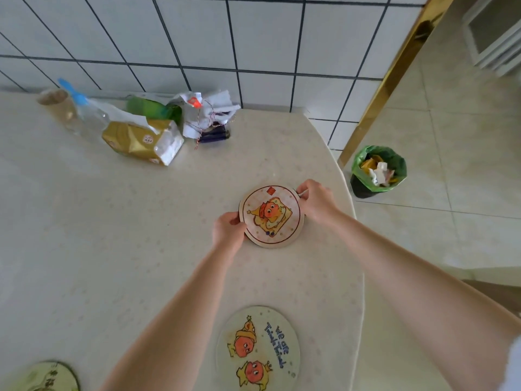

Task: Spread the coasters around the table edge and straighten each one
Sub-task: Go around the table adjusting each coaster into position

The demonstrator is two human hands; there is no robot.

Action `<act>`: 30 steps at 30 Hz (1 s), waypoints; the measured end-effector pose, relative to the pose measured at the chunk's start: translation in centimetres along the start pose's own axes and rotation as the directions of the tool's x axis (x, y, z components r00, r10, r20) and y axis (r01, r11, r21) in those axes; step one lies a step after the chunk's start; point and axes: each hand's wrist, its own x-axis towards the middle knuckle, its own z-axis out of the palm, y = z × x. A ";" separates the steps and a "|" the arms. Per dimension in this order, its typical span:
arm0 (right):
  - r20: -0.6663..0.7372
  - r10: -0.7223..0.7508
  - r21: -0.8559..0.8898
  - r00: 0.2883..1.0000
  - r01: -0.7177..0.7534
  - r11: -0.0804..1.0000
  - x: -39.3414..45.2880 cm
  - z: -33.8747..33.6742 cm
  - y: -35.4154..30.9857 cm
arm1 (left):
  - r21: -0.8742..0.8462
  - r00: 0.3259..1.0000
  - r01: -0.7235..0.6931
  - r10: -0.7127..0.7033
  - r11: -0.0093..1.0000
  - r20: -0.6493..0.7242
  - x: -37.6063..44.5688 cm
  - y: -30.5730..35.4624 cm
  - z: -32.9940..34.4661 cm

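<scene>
A round coaster [271, 216] with an orange cartoon figure on toast lies flat on the pale table [118, 227], near its right edge. My left hand [229, 228] pinches the coaster's left rim. My right hand [315, 201] grips its upper right rim. A second round coaster [258, 348], printed with two orange figures and blue writing, lies closer to me between my forearms. Only part of a third, greenish coaster [48, 376] shows at the bottom left corner.
Against the tiled wall sit a gold and white packet [143, 141], a clear bottle with a blue cap [84, 114], a green packet [153, 108] and a bundle of white paper tied with string [205, 117]. A bin with a green liner [376, 170] stands on the floor right of the table.
</scene>
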 end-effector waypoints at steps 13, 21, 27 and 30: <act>0.004 0.095 0.036 0.996 -0.095 0.995 0.2 1.1 2.4 | 0.104 0.985 -0.112 0.124 0.988 -0.122 2.4 2.4 0.3; -0.087 0.144 0.153 0.986 -0.129 0.980 -2.2 2.0 3.4 | 0.274 0.968 -0.222 0.246 0.936 -0.058 4.9 3.7 0.9; -0.152 0.118 0.062 0.981 -0.110 0.992 -2.3 2.0 3.3 | 0.459 0.952 -0.257 0.304 0.850 -0.031 4.4 2.7 0.6; -0.146 0.133 0.067 0.980 -0.124 0.990 -4.4 2.2 4.0 | 0.446 0.960 -0.231 0.276 0.865 -0.038 1.6 -0.2 -0.2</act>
